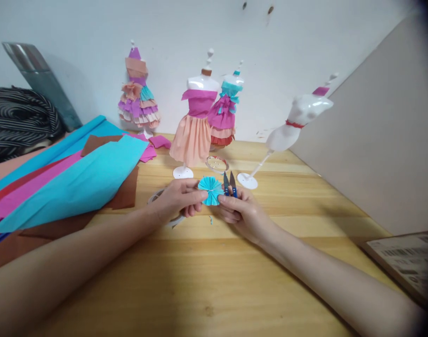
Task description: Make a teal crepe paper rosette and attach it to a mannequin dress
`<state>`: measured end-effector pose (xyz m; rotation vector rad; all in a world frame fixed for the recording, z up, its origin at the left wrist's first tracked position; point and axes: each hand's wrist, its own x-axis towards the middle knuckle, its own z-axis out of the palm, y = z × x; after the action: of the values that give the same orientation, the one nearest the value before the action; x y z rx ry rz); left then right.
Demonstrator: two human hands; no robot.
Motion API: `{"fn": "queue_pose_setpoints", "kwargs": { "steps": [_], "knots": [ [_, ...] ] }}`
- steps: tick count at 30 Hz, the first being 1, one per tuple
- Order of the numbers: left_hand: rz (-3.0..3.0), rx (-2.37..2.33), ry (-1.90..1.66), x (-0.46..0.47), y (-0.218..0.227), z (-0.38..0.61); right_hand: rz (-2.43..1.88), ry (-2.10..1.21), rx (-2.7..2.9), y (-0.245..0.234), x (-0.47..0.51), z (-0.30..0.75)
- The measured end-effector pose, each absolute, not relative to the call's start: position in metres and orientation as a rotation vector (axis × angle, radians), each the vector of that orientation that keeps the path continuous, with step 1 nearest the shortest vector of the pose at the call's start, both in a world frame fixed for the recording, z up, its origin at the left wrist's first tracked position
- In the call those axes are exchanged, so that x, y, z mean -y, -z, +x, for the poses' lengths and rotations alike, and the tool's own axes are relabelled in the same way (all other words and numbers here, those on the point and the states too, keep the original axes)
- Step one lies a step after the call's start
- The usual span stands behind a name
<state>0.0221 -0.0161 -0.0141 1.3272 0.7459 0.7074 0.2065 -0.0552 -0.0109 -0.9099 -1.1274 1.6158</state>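
The left hand has its grip closed on one side of the rosette, thumb laid over the pleats. The right hand pinches the opposite rim and also carries the snips, their blades pointing up and apart beside the rosette. The rosette is thus held between both hands above the bench, roughly midway between its left and right edges; the bench's near edge is out of view. The step in hand looks like spreading the pleats into a full, even round about the pale line at the middle. The next move seems to call for a light, matched pinch on both sides, since such thin paper could crease or tear, and for keeping the bare blades off the rim. A small blue scrap lies just nearer than the rosette, and a roll sits partly hidden by the left hand. Toward the back edge stands the peach-skirted form; the white form appears tilted toward the back right corner, and sheets heap along the left
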Motion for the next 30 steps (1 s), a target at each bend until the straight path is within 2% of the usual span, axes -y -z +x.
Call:
{"fn": "queue_pose_setpoints", "kwargs": {
  "steps": [7, 14, 19, 23, 30],
  "knots": [
    [1.448, -0.838, -0.739, 0.02, 0.014, 0.024, -0.935, -1.595, 1.16, 0.013, 0.055, 0.206],
    [1.554, -0.835, -0.705, 0.027, 0.009, 0.028, -1.011, -1.357, 1.267, 0.018, 0.049, 0.211],
    [1.643, -0.822, -0.689, 0.03, 0.007, 0.028, -1.0, -1.368, 1.251, 0.019, 0.05, 0.209],
    [1.567, -0.893, -0.676, 0.029, 0.007, 0.025, -1.041, -1.381, 1.209, 0.015, 0.052, 0.208],
    [1.459, -0.743, -0.747, 0.026, 0.012, 0.03, -1.011, -1.291, 1.297, 0.024, 0.049, 0.207]
  ]
}}
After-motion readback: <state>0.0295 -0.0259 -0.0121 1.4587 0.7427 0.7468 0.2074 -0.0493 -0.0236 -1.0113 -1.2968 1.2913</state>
